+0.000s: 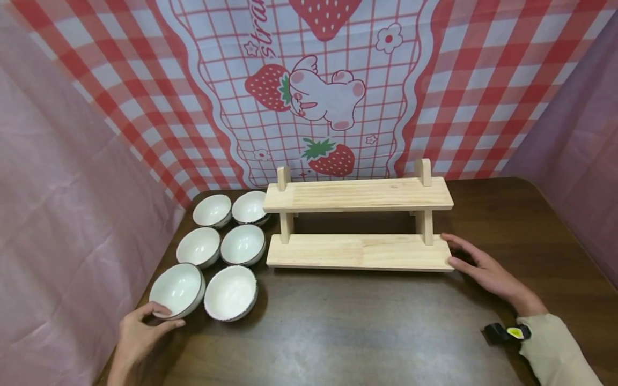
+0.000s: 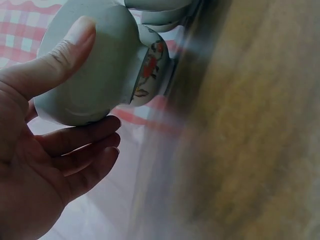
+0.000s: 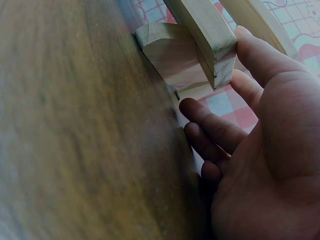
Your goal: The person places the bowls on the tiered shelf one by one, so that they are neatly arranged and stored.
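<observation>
My left hand [image 1: 137,335] grips a white bowl [image 1: 176,289] by its rim and wall at the near left of the table. In the left wrist view, the thumb lies across the pale wall of this bowl [image 2: 107,65], fingers at its side. Several other bowls with dark rims stand around it, including a bowl [image 1: 232,294] to its right. My right hand [image 1: 487,273] touches the right end of a two-tier wooden rack [image 1: 359,252] with thumb and a fingertip. In the right wrist view, the remaining fingers [image 3: 215,122] hang loosely beside the board end [image 3: 224,67].
The brown wooden table [image 1: 347,327] reaches the hanging red-and-white strawberry cloth [image 1: 314,107] behind the rack. Pink cloth [image 1: 72,203] hangs along the left side. The rack's upper board [image 1: 357,195] sits above and behind the lower one.
</observation>
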Available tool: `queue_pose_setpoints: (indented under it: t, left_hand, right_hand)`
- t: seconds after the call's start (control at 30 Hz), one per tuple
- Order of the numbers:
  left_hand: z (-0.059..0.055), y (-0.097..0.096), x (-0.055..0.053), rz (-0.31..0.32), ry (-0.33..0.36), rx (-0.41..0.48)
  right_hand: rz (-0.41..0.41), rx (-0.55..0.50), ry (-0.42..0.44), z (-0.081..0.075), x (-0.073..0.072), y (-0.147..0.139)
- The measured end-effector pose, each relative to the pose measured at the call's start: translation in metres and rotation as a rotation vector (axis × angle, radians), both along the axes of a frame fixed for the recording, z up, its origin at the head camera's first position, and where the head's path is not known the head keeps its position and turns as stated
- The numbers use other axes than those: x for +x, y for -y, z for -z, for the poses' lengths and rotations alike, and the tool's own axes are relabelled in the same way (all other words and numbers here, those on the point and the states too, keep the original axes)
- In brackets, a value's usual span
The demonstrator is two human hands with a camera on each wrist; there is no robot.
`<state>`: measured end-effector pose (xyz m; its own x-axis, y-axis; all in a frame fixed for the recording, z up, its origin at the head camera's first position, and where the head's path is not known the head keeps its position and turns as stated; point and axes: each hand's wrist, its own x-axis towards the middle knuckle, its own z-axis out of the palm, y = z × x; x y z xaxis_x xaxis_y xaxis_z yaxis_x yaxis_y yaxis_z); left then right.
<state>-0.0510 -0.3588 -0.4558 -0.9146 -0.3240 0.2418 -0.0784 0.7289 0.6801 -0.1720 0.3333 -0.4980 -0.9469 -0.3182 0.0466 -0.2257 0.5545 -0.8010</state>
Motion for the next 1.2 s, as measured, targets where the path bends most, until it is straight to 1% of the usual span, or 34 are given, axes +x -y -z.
queue_pose_setpoints:
  t: [0.1, 0.2, 0.33, 0.57, 0.77, 1.0, 1.2]
  left_hand:
    - [-0.005, -0.001, -0.001, 0.004, -0.01, -0.051]
    - [-0.01, -0.002, -0.003, 0.004, -0.015, -0.076]
    - [-0.016, -0.006, -0.006, 0.002, -0.03, -0.068]
    - [-0.026, -0.015, -0.012, 0.028, -0.053, -0.068]
    - [-0.033, -0.024, -0.02, 0.087, -0.09, -0.057]
    - [-0.037, -0.037, -0.031, 0.173, -0.167, -0.037]
    - [-0.044, -0.049, -0.038, 0.226, -0.161, -0.023]
  right_hand:
    - [-0.004, -0.009, -0.009, 0.0, 0.0, 0.0]
    - [-0.007, -0.012, -0.012, 0.001, 0.001, -0.001]
    - [-0.006, -0.009, -0.009, 0.001, 0.001, -0.001]
    - [0.001, -0.002, -0.004, 0.0, 0.002, 0.0]
    - [0.001, -0.009, 0.004, -0.001, 0.002, 0.0]
    - [0.012, 0.0, 0.019, -0.002, 0.002, 0.0]
    - [0.009, 0.006, 0.013, -0.003, 0.002, 0.0]
